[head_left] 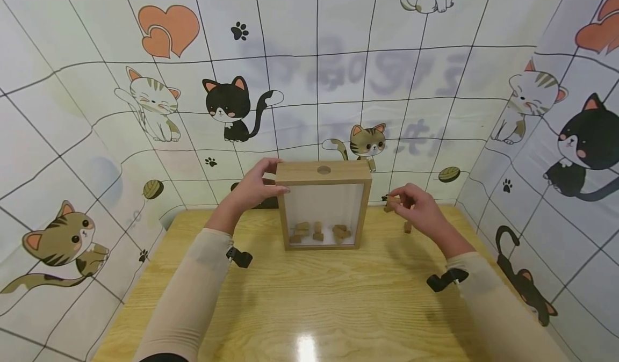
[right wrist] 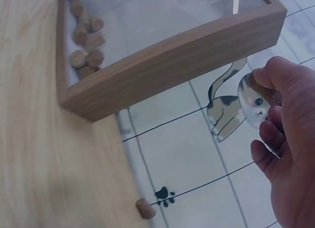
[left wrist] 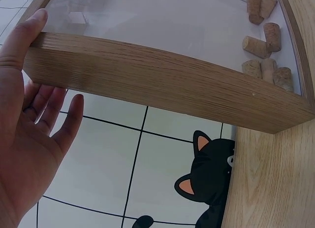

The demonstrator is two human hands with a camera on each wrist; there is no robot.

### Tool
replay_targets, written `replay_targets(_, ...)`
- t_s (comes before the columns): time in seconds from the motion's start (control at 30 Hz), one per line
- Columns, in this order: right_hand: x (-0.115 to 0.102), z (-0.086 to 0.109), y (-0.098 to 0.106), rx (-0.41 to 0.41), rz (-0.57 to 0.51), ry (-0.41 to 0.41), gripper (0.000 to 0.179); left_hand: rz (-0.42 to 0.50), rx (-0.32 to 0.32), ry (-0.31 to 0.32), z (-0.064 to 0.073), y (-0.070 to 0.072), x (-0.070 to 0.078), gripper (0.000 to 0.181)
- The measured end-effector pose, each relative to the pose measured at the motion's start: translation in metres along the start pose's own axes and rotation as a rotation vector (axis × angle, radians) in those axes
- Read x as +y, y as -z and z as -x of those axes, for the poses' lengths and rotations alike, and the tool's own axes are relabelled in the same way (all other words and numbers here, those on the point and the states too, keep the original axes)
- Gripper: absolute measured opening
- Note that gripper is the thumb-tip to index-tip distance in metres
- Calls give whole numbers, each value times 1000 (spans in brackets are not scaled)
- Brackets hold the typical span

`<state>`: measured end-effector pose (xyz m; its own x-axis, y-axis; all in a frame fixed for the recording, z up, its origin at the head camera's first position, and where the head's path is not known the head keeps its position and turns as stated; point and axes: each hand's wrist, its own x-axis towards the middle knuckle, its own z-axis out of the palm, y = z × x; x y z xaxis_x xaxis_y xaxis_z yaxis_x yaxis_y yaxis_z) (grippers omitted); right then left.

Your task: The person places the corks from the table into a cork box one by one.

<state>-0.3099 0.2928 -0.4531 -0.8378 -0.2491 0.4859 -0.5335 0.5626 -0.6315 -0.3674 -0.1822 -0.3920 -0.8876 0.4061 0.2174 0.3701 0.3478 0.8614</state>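
A shallow wooden shadow box [head_left: 304, 174] with a clear front stands upright on the table, a round hole in its top. My left hand [head_left: 253, 187] holds its upper left corner, thumb on the front edge and fingers behind. Several corks [left wrist: 271, 37] lie inside along the bottom. To the right of the box my right hand [head_left: 418, 211] pinches a cork [right wrist: 266, 92] between thumb and fingers, raised off the table. Another cork [head_left: 408, 227] stands on the table below that hand.
The pale wooden table [head_left: 300, 292] runs back to a cloth wall [head_left: 295, 99] printed with cats and grid lines, which also encloses both sides. Wrist cameras sit on both sleeves.
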Motion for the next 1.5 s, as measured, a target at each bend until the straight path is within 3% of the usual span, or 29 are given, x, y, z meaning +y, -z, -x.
replay_targets(0.67,-61,-54,23,51,0,95,19,-12,2,13,0,-1,2,80)
replay_targets(0.93,-83,-76,18,14,-25,178,24,-5,-1,19,1,-1,2,81)
replay_targets(1.5,-104,-104,-2,-87,-11,210,21,-8,-1,5,1,0,0,80)
